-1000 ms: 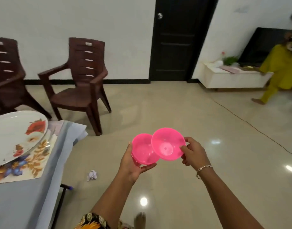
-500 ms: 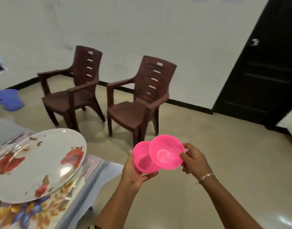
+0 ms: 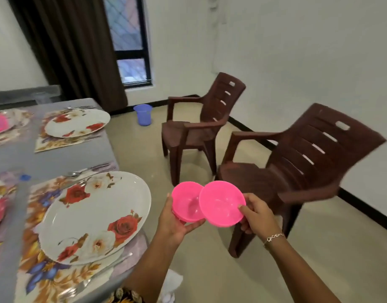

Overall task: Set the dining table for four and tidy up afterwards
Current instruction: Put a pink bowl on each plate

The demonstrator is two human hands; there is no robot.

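You've turned to the near plate (image 3: pixel 94 217); right of it, left hand (image 3: pixel 173 224) grips left bowl (image 3: pixel 185 206), right hand (image 3: pixel 259 217) pinches right bowl (image 3: pixel 221 204).

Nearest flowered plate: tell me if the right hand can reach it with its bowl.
Probably yes: the plate is bare and close, though the left hand with its bowl sits between it and the right hand.
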